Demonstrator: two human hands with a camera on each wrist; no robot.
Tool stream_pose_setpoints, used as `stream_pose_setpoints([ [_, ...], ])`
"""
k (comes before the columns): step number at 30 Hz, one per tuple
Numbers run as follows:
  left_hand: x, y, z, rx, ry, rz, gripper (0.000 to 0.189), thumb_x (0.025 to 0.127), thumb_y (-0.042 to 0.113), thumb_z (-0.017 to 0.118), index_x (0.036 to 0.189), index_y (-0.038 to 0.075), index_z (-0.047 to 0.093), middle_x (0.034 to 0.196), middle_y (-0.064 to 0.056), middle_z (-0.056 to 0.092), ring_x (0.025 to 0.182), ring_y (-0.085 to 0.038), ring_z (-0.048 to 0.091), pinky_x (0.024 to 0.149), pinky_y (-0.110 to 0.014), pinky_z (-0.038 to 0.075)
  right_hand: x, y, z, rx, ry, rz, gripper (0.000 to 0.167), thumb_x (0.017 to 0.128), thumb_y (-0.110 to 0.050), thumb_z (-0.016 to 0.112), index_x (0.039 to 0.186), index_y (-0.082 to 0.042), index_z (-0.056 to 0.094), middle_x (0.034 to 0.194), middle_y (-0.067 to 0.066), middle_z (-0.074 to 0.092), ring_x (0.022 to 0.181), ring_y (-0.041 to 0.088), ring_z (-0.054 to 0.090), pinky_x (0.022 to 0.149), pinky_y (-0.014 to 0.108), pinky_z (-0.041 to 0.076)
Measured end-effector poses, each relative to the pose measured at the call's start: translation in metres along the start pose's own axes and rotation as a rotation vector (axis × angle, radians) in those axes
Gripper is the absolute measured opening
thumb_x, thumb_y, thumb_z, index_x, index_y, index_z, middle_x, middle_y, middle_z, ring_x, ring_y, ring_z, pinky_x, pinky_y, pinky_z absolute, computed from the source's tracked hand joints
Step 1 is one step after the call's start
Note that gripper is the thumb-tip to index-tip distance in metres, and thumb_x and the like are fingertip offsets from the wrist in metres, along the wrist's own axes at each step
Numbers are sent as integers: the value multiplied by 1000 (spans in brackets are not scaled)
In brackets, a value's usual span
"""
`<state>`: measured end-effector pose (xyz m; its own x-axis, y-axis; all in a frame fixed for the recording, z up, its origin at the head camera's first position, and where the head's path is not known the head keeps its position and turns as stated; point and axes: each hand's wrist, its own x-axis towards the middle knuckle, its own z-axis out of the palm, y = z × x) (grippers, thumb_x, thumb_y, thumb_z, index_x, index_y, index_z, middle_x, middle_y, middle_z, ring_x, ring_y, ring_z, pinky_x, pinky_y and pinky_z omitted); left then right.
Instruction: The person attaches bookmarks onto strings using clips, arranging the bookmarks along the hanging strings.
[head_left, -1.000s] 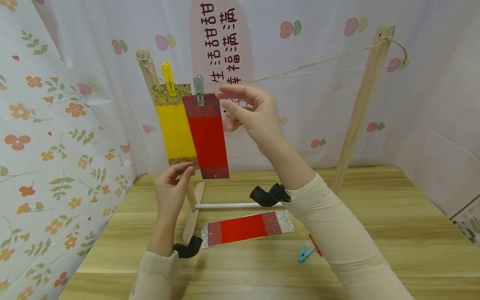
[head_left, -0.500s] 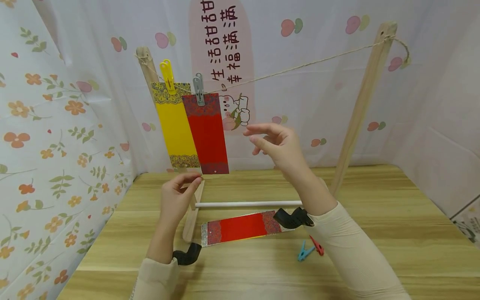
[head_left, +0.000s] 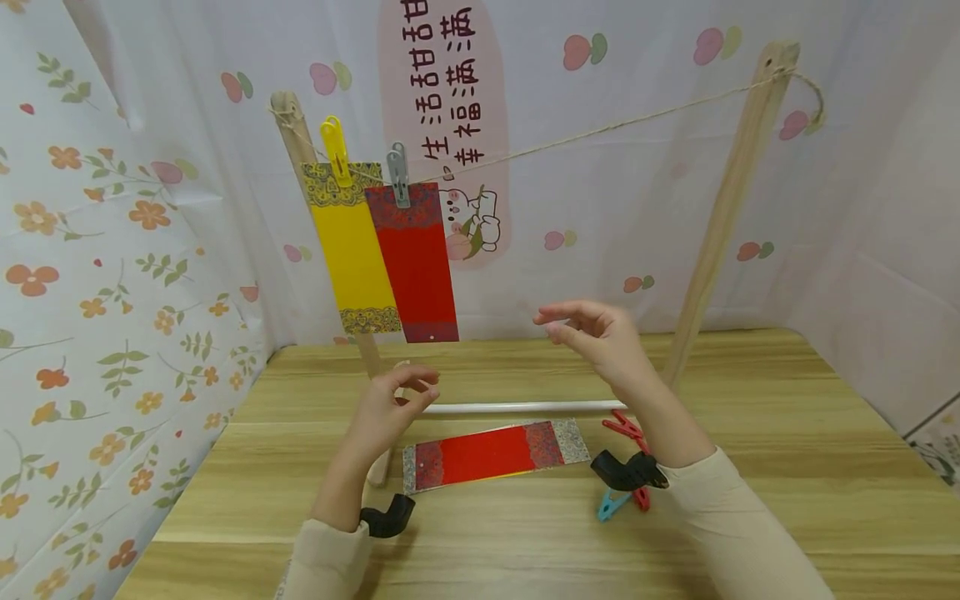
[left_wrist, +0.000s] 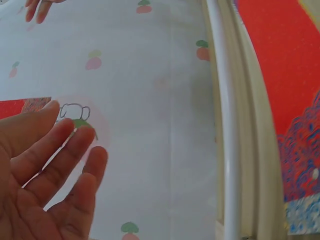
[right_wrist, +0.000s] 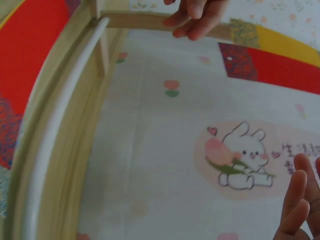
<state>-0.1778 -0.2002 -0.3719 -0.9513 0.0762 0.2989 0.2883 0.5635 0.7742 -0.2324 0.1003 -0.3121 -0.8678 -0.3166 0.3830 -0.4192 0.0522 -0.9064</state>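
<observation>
A yellow paper strip (head_left: 352, 258) with patterned ends hangs from the twine under a yellow clothespin (head_left: 337, 152). Beside it, partly overlapping, a red paper strip (head_left: 416, 267) hangs from a grey clothespin (head_left: 398, 175). My left hand (head_left: 390, 412) hovers below the strips, fingers loosely bent and holding nothing. My right hand (head_left: 596, 337) is in the air to the right of the red strip, likewise holding nothing. On the table under both hands lies a stack of strips (head_left: 487, 457), red on top, with a patterned white end and a yellow edge showing beneath.
Twine (head_left: 600, 132) runs between a left wooden post (head_left: 294, 125) and a right wooden post (head_left: 723, 217). A white rod (head_left: 517, 407) crosses low behind the stack. Red clothespins (head_left: 624, 427) and a blue clothespin (head_left: 611, 505) lie near the right wrist.
My right hand has let go near the red strip's top and moved down and right. My left hand has left the yellow strip's lower end, dropping right. Both strips stay hanging.
</observation>
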Motion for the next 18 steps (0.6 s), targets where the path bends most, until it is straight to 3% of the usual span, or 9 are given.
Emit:
stream_pose_setpoints([
  [9, 3, -6, 19, 56, -168, 14, 27, 91, 11, 71, 117, 5, 70, 117, -13, 70, 99, -25, 64, 82, -37, 57, -19, 33, -26, -56, 30, 47, 29, 97, -16, 66, 120, 3, 67, 101, -19, 72, 97, 4, 66, 86, 19, 54],
  [16, 2, -10, 29, 60, -264, 11, 28, 90, 7, 70, 117, -1, 68, 116, -18, 69, 100, -29, 64, 83, -39, 55, -36, 52, -44, -118, 36, 147, 29, 97, -24, 66, 120, -8, 69, 104, -21, 72, 98, -1, 66, 86, 17, 51],
  [18, 1, -11, 32, 68, -278, -4, 28, 91, 6, 69, 117, -1, 68, 115, -17, 69, 102, -29, 63, 85, -40, 54, -39, 57, -48, -145, 27, 151, 31, 97, -23, 65, 122, -5, 67, 106, -18, 72, 98, -1, 66, 86, 16, 50],
])
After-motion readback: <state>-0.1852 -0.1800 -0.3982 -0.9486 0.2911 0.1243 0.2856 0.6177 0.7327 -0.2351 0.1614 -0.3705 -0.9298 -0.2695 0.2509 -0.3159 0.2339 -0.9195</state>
